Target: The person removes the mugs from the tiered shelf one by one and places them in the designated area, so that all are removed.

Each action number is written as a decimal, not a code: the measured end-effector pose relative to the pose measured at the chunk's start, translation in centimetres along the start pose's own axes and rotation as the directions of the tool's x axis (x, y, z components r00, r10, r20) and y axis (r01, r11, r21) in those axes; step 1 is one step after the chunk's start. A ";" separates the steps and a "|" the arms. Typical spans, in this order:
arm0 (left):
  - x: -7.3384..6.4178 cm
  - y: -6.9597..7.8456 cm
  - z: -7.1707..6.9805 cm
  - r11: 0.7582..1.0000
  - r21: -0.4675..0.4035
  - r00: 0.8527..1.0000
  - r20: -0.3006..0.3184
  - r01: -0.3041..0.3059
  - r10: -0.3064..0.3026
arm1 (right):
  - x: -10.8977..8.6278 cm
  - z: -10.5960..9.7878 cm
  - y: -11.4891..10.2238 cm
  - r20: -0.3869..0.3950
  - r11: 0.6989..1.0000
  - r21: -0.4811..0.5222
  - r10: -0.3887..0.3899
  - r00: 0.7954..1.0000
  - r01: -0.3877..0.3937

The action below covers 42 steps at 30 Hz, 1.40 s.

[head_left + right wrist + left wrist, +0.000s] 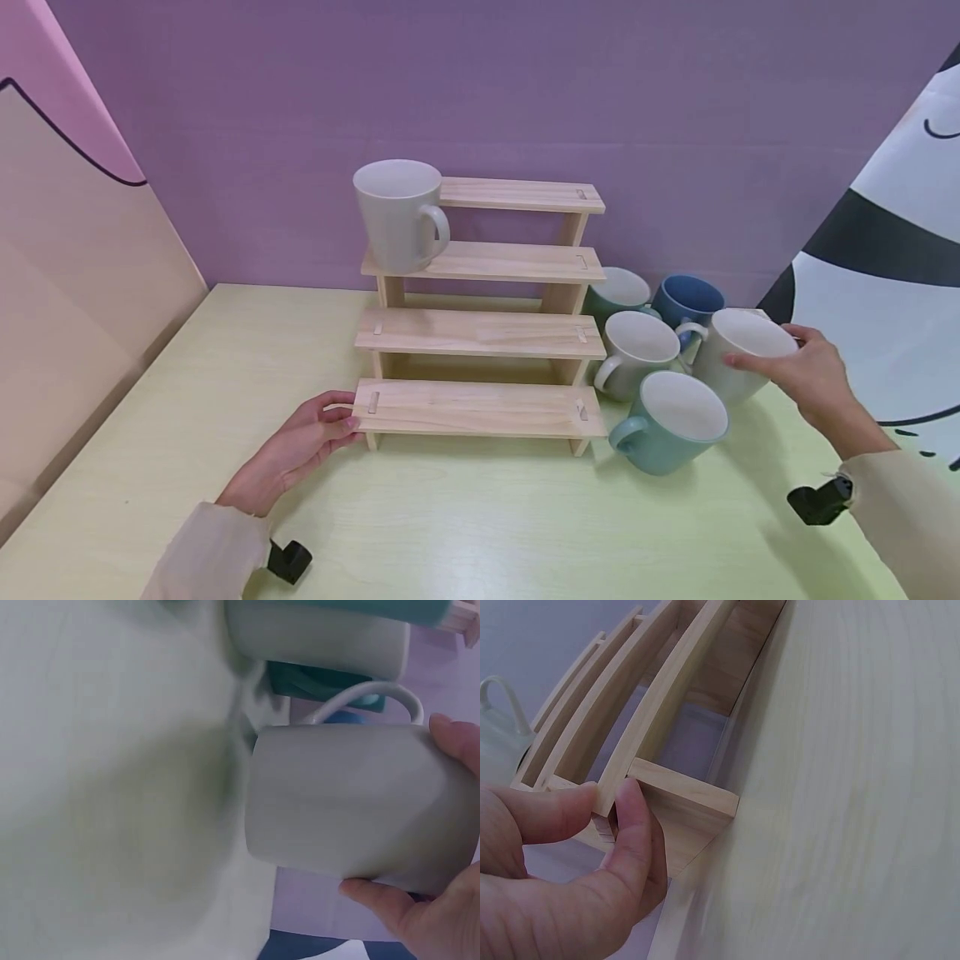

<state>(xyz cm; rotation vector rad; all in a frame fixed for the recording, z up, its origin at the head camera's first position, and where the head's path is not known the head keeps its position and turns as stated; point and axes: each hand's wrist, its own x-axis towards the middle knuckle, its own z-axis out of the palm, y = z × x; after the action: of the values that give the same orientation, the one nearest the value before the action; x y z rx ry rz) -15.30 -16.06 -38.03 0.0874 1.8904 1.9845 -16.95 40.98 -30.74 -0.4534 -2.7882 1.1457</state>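
Observation:
At the left end of the lowest board of a four-tier wooden shelf rack (480, 408), my left hand (300, 446) pinches the edge. Its thumb and fingers (634, 832) show close up in the left wrist view. My right hand (817, 383) grips a light grey mug (738, 371) by its side near the rim, thumb toward the front. In the right wrist view that mug (352, 802) has its handle pointing away from the palm. Whether its base touches the table cannot be told. Another pale grey mug (393, 221) stands at the left on the rack's second tier from the top.
Beside the rack on the right are a light teal mug (667, 437), a white mug (630, 371), a green mug (592, 304) and a blue mug (678, 312), close together. A purple backdrop (480, 83) rises behind the pale wooden table (465, 525).

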 end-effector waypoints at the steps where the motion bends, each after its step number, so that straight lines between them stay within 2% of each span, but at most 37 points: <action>1: 0.0 0.0 0.0 1.000 0.000 1.000 0.001 -0.001 0.001 | 0.0 0.2 0.1 -0.001 1.000 0.004 0.009 1.000 -0.009; 12: -0.1 0.0 -0.1 1.000 0.003 1.000 0.008 -0.002 0.002 | 0.3 2.3 0.7 -0.017 0.999 0.010 0.040 0.999 -0.040; 20: 0.0 0.0 -0.1 1.000 0.007 1.000 0.007 -0.004 0.004 | 0.1 3.0 0.7 -0.059 1.000 0.005 0.018 0.998 -0.018; 26: -0.1 0.1 -0.1 1.000 0.011 1.000 0.010 -0.002 0.002 | -0.1 3.3 0.8 -0.051 1.000 0.019 0.022 0.998 -0.021; 33: 0.0 0.1 0.0 1.000 0.008 1.000 0.005 0.000 0.000 | -0.2 3.1 0.6 0.000 1.000 0.007 -0.007 1.000 0.007; 42: 0.1 0.1 0.0 1.000 0.013 1.000 0.001 0.003 -0.003 | 0.1 1.7 0.3 0.144 0.997 -0.075 -0.006 0.990 0.017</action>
<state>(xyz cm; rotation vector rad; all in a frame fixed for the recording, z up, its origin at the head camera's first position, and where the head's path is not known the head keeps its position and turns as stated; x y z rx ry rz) -15.39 -16.03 -38.00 0.0896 1.9014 1.9707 -17.31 40.04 -32.13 -0.3746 -2.9621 1.1145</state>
